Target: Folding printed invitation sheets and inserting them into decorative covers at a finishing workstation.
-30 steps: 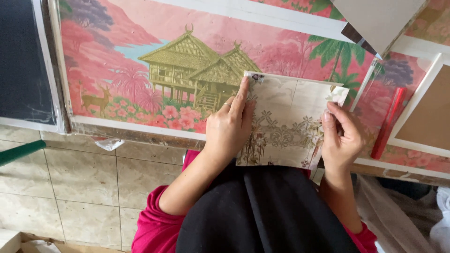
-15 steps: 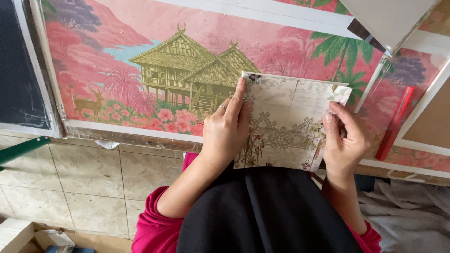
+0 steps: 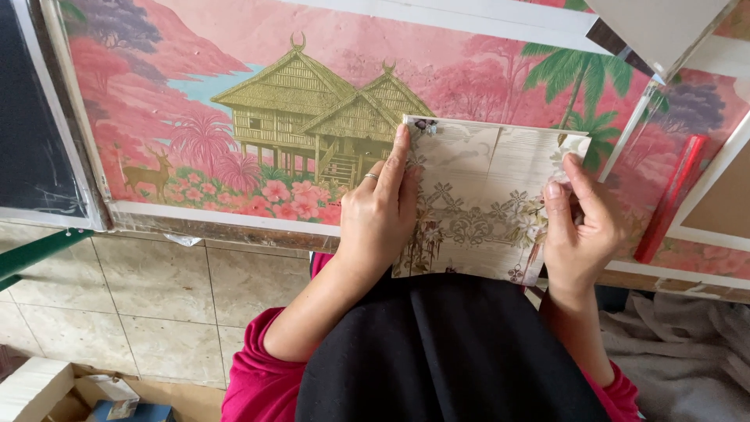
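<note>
A big pink landscape painting fills the table, with a red stick at its 3 o'clock edge. At the painting's 5 o'clock lies a pale patterned sheet. The left hand presses flat on the sheet's 9 o'clock side, grip wide open; the right hand pinches its 3 o'clock edge.

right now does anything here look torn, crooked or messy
Nothing looks torn or spilled. The patterned beige sheet lies slightly tilted across the big pink landscape print, held flat by the left hand while the right hand pinches its right edge. Crumpled grey cloth lies on the floor at lower right.
</note>
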